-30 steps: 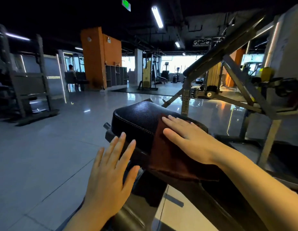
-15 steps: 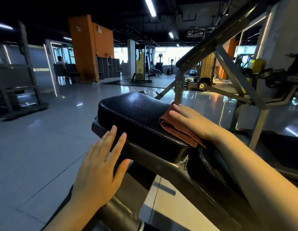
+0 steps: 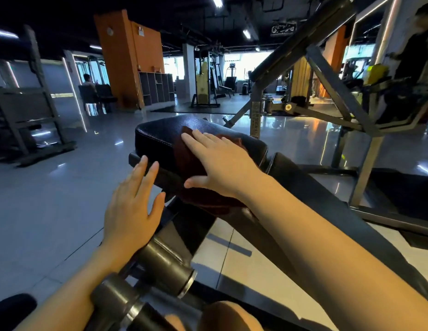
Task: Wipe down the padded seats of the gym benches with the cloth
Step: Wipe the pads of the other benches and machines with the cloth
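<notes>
The right hand (image 3: pixel 220 166) lies flat, fingers straight and spread, pressing the dark reddish-brown folded cloth (image 3: pixel 189 161) onto the black padded leather seat (image 3: pixel 160 132) of the bench. Half a second ago this hand and cloth sat at the far right edge of the pad, bunched near the frame; now they have swept back across to the near side, with the cloth draped over the pad's front edge and hanging a little below it. A second ago it was in much the same spot, so this looks like a back-and-forth stroke.

The left hand (image 3: pixel 131 206) holds nothing: fingers straight and relaxed, hovering just beside the pad's front corner, over the dark steel frame bar (image 3: pixel 158 173). It has stayed there throughout.

Judging from the sweep, the top of this seat has been covered at least once; the far left part of the pad looks less visited. The longer black back pad (image 3: pixel 327 194) lies just beside it, under the right forearm, and appears not yet wiped.
</notes>
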### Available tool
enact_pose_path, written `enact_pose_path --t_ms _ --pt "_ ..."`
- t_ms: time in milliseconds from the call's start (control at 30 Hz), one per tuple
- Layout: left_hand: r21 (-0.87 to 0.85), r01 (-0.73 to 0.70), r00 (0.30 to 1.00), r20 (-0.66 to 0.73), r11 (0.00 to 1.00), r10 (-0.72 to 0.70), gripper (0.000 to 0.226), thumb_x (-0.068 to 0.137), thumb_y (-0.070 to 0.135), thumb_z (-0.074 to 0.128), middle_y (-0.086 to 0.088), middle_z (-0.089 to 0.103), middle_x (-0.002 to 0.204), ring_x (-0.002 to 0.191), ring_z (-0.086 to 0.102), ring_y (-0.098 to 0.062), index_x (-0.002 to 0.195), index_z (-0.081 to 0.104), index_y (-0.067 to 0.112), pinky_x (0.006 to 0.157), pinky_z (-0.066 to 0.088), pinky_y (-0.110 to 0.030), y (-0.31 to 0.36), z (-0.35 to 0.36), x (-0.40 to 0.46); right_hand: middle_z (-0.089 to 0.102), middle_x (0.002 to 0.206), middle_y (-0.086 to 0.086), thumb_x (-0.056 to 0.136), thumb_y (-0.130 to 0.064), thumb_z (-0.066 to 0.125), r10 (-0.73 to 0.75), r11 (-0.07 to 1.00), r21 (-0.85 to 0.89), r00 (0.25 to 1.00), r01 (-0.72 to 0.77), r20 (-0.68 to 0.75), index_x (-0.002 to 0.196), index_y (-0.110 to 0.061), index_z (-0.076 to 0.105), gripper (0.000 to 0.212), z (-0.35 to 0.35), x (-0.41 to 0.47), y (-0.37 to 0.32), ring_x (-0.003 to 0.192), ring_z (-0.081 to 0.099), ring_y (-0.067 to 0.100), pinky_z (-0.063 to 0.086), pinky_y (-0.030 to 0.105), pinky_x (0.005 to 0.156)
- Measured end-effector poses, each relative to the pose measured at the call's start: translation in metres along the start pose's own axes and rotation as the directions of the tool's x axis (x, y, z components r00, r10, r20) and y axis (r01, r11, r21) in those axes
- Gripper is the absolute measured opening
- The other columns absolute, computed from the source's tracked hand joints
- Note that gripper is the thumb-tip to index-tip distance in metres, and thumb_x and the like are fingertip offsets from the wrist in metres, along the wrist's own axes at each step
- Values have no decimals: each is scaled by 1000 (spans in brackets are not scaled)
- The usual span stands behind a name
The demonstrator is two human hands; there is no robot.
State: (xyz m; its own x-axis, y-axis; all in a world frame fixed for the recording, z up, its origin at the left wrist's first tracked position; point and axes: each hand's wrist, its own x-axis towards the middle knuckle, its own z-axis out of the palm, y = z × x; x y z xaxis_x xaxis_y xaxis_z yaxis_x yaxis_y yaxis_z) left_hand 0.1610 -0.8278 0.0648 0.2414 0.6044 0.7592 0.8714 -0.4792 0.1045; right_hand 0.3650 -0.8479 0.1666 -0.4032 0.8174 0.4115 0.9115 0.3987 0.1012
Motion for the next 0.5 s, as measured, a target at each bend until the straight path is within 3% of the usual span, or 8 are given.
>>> enact_pose_path --t_ms 133,233,333,433,500 --pt "9 -18 1000 -25 1000 19 58 95 39 39 -12 34 154 131 45 -34 147 37 12 96 45 -52 -2 -2 -3 3 164 -6 77 -53 73 32 996 77 994 -41 107 156 -32 2 109 -7 -53 33 150 7 14 12 40 120" --pt "-3 -33 999 -42 999 33 56 97 38 38 -13 35 154 132 42 -34 147 38 12 100 42 -50 -2 -2 -4 1 164 -11 83 -42 72 88 979 171 984 -115 158 155 -35 4 100 -11 -70 43 149 6 11 20 45 120" --pt "-25 -28 999 -46 999 27 56 97 37 38 -12 33 155 134 39 -32 148 37 12 102 39 -48 -2 0 -6 3 164 -11 87 -40 69 92 986 124 984 -111 154 155 -36 4 95 -14 -70 38 149 9 12 24 48 118" --pt "-42 -59 996 -69 997 56 55 98 36 39 -12 33 154 134 41 -31 148 35 12 102 38 -45 -2 3 -5 7 163 -12 88 -50 61 134 991 -4 987 -134 90 156 -35 4 89 -13 -74 28 149 12 11 30 43 113" --pt "-56 -83 994 -81 995 78 55 99 36 39 -12 33 154 134 42 -31 148 34 13 102 38 -43 -3 5 -5 20 162 -1 88 -53 59 124 991 -34 990 -127 -68 156 -24 16 86 -3 -71 15 147 22 19 30 44 113"
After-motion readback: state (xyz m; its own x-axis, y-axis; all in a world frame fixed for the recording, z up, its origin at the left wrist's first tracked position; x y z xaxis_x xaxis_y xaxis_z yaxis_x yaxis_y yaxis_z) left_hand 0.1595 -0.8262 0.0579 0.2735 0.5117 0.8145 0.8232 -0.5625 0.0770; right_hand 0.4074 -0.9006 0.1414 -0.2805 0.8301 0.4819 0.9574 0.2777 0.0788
